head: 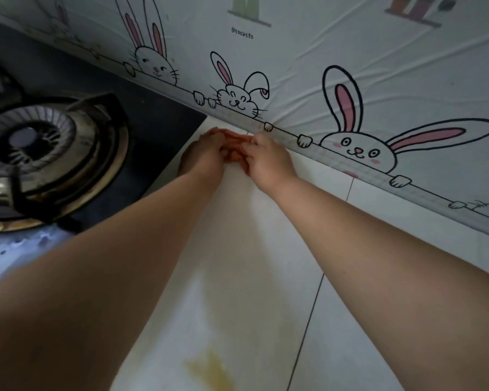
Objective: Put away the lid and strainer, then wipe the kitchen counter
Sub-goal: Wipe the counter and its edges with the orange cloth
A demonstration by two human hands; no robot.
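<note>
Centrally, both bare forearms extend forward over the white table (350,320), and the two hands meet at its far edge, just below the wall covering. Left hand (206,153): back of the hand toward the camera, fingers curled inward toward the right hand. Right hand (268,162): likewise turned back-up, its fingers (239,141) overlapping or touching those of the left. Whether the hands are pinching something small between them or simply pressed together cannot be told; the fingertips hide each other and the region is slightly blurred. No lid, strainer or cloth appears in view. Left of the hands lies a black gas stove (158,128) with a round burner (29,142) ringed by a brassy collar and a dark pan support. Near the lower edge, the table carries a yellowish stain (209,371), lying between the two forearms and well apart from the hands. A dark tile joint (308,320) runs along the table to the right of the stain. Behind the hands, the wall covering (350,38) shows cartoon rabbits peering over a drawn line, with the printed word "Biscuits" higher up.
</note>
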